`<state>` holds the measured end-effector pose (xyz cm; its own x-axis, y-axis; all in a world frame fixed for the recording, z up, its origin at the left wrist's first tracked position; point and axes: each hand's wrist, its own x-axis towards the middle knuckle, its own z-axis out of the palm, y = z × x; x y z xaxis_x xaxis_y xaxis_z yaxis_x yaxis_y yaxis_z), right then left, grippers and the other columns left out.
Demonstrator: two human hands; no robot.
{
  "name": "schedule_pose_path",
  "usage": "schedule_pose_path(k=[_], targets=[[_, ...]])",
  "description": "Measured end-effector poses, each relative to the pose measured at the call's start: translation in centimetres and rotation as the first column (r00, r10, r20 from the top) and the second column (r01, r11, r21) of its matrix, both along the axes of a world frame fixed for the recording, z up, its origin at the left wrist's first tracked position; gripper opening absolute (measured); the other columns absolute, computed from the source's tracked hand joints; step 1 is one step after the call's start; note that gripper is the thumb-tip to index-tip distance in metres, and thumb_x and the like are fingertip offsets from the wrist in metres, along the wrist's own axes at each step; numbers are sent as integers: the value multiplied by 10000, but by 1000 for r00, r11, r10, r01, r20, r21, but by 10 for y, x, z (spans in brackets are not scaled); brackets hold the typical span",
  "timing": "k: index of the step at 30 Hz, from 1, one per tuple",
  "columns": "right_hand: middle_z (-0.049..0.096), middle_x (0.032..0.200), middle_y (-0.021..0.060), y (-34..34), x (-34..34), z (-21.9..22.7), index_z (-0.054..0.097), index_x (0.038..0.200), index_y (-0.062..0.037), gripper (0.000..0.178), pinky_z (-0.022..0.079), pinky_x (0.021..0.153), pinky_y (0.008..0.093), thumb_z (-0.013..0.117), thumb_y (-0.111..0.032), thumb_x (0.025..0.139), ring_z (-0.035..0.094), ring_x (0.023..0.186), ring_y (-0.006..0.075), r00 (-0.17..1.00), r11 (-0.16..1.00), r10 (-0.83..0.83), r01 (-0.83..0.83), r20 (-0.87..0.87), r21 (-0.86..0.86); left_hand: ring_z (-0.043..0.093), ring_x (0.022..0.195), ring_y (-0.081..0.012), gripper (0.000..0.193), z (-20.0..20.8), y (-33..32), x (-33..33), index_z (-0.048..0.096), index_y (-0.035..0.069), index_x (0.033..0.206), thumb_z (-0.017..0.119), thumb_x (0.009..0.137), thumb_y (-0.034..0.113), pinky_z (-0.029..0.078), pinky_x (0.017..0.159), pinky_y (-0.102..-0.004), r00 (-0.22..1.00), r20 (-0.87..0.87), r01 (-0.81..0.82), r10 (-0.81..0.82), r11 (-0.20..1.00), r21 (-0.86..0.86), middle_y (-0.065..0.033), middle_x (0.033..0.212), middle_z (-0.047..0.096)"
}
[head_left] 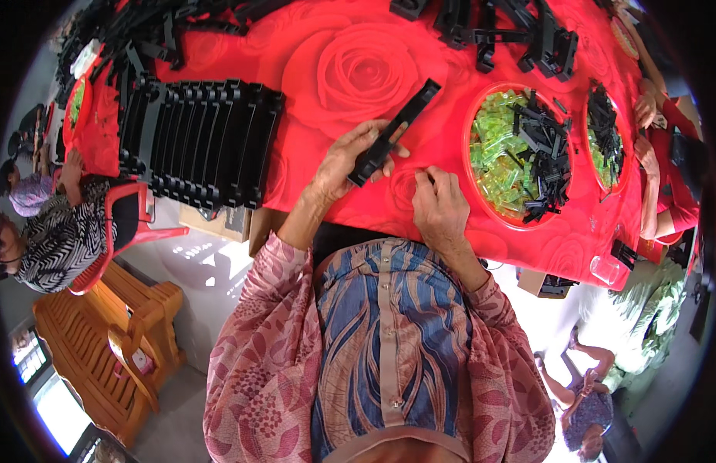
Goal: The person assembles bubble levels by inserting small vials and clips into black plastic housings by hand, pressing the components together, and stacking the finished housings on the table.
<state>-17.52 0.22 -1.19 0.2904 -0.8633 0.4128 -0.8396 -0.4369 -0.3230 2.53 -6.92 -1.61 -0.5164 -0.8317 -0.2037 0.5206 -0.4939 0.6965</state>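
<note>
Black bar (395, 133), one, in left fingers (361, 139), one bowl (465, 150) near right hand (441, 208)

Red rose-printed cloth (327, 85) lies open between lined-up long black plastic strips (207, 147), left, and a round red plastic bowl (465, 158), right; a slim black plastic bar (383, 148) juts into this lane.

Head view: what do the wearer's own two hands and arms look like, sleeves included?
The left hand and right hand are bare and ungloved, with no cables visible. The loose dusty-pink fabric left sleeve and matching right sleeve carry a darker reddish print of leaf shapes and dotted clusters. Both end on the forearm, leaving the wrists uncovered.
</note>
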Motion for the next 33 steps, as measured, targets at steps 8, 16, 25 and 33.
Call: schedule_pose_path(k=[8, 16, 25, 33], targets=[[582, 1034, 140, -4, 0, 2, 625, 1051, 6, 317, 525, 674, 363, 640, -79, 746, 594, 859, 299, 998, 1000, 3, -4, 64, 23, 658, 768, -202, 475, 23, 4, -4, 446, -31, 1341, 398, 1043, 337, 533, 649, -262, 979, 205, -41, 20, 994, 99, -229, 1120, 642], [581, 1031, 137, -5, -2, 1, 623, 1035, 1, 299, 526, 668, 362, 648, -73, 746, 596, 865, 291, 999, 1000, 1, -3, 43, 30, 657, 945, -215, 507, 39, 26, -16, 469, -27, 1275, 699, 837, 81, 547, 808, -320, 785, 560, -180, 263, 963, -200, -153, 1146, 607], [583, 1044, 135, -5, -1, 3, 624, 1032, 1, 288, 533, 658, 358, 646, -66, 752, 604, 854, 288, 1000, 1000, 11, -11, 17, 28, 628, 880, -234, 447, 27, 45, -16, 588, -21, 1131, 772, 730, 47, 517, 772, -354, 319, 771, 25, 551, 809, -588, -146, 1033, 637], [583, 1050, 139, -7, 1, 0, 627, 1065, -1, 321, 536, 659, 364, 660, -48, 749, 607, 856, 298, 1000, 1000, 20, -20, 8, 7, 552, 958, -353, 620, 16, 56, -18, 557, -20, 1201, 830, 673, 157, 491, 817, -436, 155, 687, 153, 710, 670, -727, -176, 1052, 586]])
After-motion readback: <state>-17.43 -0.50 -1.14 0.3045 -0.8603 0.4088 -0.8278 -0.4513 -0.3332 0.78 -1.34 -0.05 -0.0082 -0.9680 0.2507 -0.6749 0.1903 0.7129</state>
